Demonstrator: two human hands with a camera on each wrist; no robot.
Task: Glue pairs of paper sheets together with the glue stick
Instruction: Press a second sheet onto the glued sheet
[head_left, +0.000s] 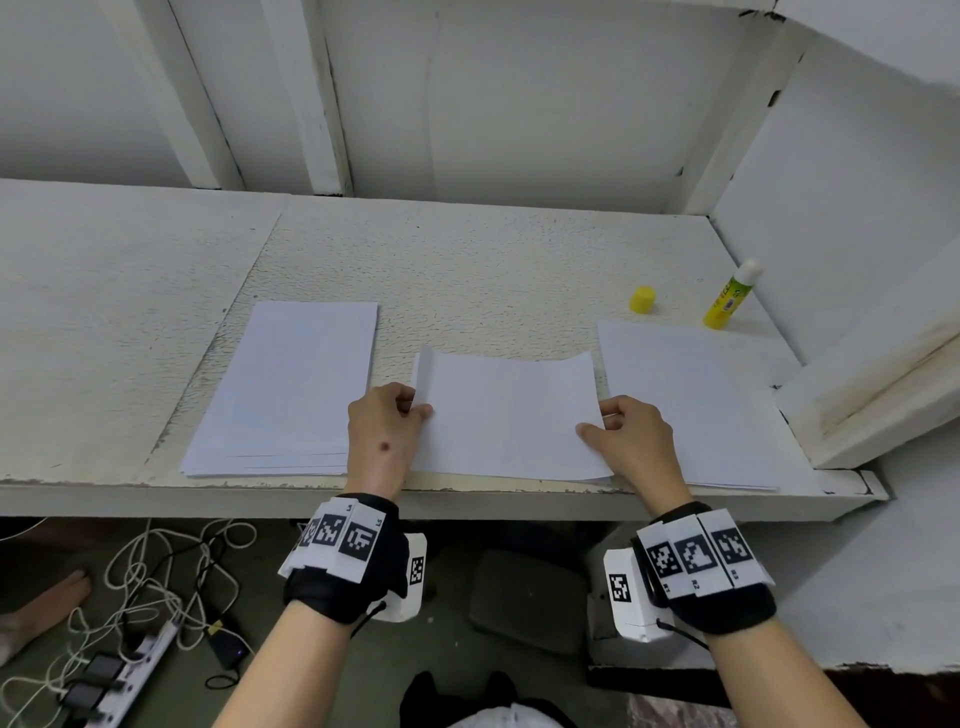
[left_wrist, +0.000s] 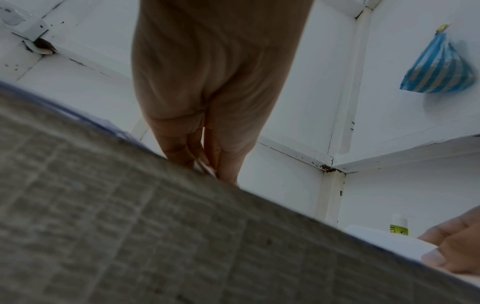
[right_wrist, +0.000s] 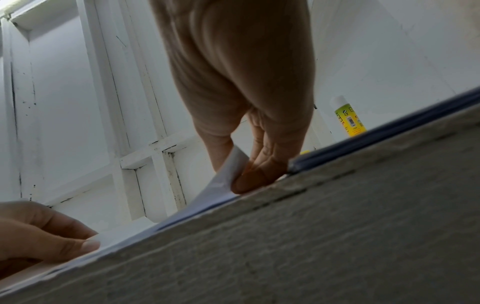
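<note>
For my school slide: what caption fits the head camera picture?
Both hands, left hand and right hand, pinch a paper sheet beside the uncapped glue stick.

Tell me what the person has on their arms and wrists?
Each wrist wears a black band: left wrist band, right wrist band. White tags printed with black square codes wrap over both. A white camera box hangs under each wrist, with a thin black cable. The forearms are bare, no sleeves. No gloves or rings show.
</note>
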